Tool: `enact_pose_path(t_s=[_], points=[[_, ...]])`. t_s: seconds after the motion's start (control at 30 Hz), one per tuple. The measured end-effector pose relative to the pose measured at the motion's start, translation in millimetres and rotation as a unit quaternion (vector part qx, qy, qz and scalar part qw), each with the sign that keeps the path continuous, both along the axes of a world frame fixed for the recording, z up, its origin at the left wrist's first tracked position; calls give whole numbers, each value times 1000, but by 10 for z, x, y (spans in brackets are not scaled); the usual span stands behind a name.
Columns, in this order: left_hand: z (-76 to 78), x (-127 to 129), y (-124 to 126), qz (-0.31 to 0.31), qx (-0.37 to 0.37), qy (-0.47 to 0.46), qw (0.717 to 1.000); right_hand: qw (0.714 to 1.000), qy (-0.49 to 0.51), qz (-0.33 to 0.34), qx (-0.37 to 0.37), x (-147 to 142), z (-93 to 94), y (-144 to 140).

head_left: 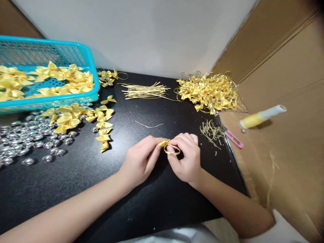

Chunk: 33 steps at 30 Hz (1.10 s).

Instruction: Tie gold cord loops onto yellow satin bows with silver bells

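Observation:
Over the middle of the black table (106, 189), my left hand (141, 157) pinches a small yellow ribbon bow (164, 143) between thumb and forefinger. My right hand (186, 157) is closed on a loop of gold cord (172, 153) that joins the bow. The hands are close together, with the bow and loop between their fingertips. Left of them, several yellow bows (103, 131) lie in a rough column. One thin cord piece (149, 126) rests on the table beyond my left hand.
A turquoise basket (87, 54) of yellow bows stands at the left, with silver bells or beads (37, 145) before it. Gold cords (145, 91) lie at the back, beside a heap of looped bows (210, 92). Pink-handled scissors (234, 139), cord scraps (212, 133) and a ribbon roll (262, 116) are right.

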<state>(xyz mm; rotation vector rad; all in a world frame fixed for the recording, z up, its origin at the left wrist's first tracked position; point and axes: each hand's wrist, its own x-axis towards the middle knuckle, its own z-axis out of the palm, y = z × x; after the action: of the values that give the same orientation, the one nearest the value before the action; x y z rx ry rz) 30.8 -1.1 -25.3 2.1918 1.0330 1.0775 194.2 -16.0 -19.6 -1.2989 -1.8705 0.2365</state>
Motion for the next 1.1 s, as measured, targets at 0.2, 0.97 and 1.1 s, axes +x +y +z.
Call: enact_pose_path(t_s=[0.2,0.97,1.1], points=[[1,21,13,9,40,14,999,997,-35,-12,65,11,-42,37],[21,-37,55,-24,38,70,996,991,-55,41,116,52,-64,85],[41,-22,43,-22,34,51,998,995,-12,36,90,49,-63,88]])
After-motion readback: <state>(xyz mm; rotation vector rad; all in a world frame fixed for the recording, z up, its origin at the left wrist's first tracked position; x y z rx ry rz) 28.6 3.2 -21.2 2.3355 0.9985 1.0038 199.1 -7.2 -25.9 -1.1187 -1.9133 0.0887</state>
